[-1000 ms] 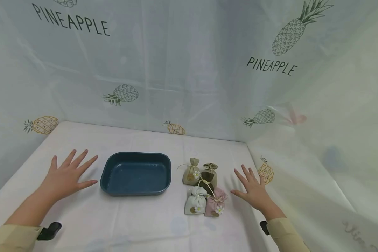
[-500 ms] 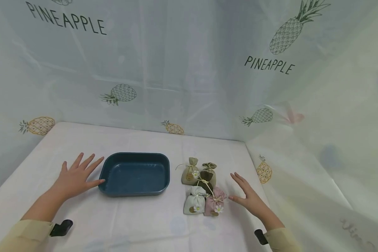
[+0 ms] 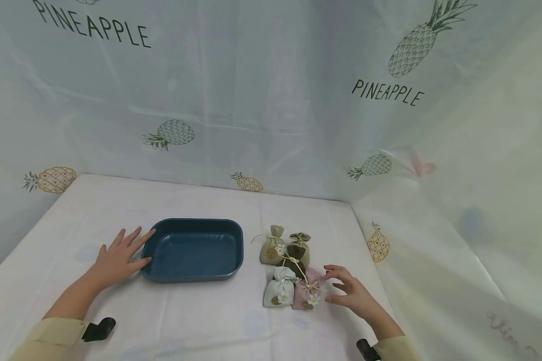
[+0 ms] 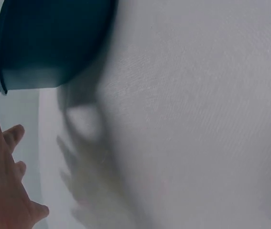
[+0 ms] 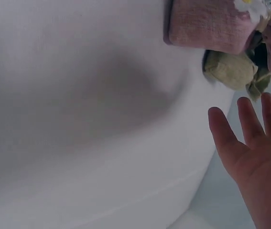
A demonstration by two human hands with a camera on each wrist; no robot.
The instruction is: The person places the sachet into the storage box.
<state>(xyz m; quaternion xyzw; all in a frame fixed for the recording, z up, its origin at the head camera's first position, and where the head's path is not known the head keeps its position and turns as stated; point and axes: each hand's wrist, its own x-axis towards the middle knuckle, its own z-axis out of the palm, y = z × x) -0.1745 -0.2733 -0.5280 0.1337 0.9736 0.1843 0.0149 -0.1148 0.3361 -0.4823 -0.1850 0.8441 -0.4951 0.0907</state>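
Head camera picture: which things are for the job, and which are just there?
Probably for the job:
blue tray, with the left hand at its edge
pink bag, with the right hand close by
four other little bags grouped with it

Probably just there:
white tablecloth underneath
pineapple curtain behind
black pieces by the wrists

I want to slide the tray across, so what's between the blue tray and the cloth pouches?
In the head view, just white tablecloth between the blue tray and the cloth pouches, except a thin string poking out from the back-left pouch.
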